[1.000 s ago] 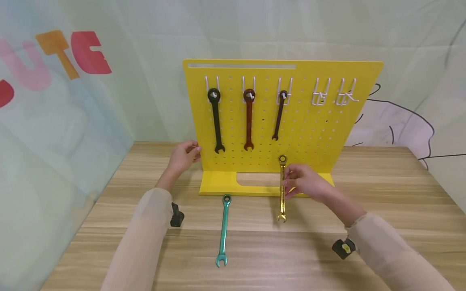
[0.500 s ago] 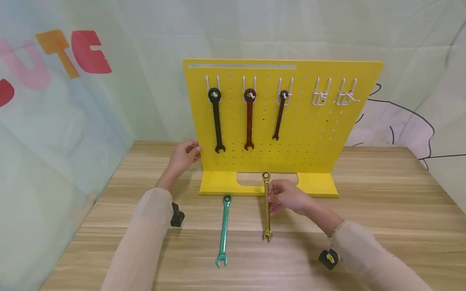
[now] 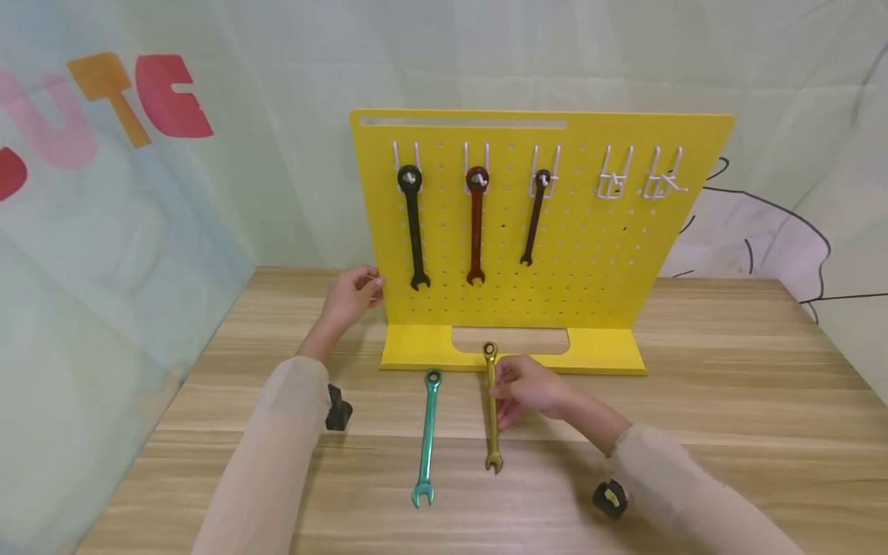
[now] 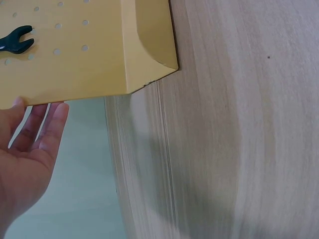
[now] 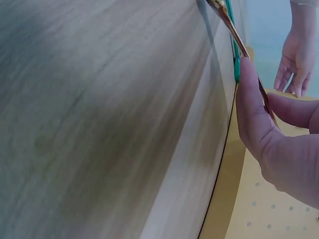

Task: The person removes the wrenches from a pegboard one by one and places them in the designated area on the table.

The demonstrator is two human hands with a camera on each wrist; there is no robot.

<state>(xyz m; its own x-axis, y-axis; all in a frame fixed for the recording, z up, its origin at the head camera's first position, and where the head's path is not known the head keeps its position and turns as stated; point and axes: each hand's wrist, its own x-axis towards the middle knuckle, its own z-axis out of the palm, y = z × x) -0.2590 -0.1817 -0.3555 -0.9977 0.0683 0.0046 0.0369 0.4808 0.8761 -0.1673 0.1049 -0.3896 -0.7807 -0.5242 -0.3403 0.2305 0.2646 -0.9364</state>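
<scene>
In the head view my right hand (image 3: 525,389) pinches a gold combination wrench (image 3: 493,432) mid-shaft, ring end toward the board, over the table's front part. The right wrist view shows thumb and fingers on either side of the gold wrench (image 5: 234,31). A teal wrench (image 3: 428,432) lies on the table just to its left. My left hand (image 3: 349,299) grips the left edge of a yellow pegboard (image 3: 444,308); in the left wrist view the thumb is at the edge of the pegboard (image 4: 94,74) and the fingers reach behind it.
On the pegboard's white hooks hang a black wrench (image 3: 415,231), a red-brown wrench (image 3: 475,231) and a smaller dark wrench (image 3: 534,223). Two bare hooks, one a white hook (image 3: 612,181), are at the right. The wooden table (image 3: 728,370) meets a printed cloth backdrop (image 3: 298,177).
My right hand has carried the gold wrench left and toward me, from in front of the board to beside the teal wrench. My left hand has stayed at the board's edge.
</scene>
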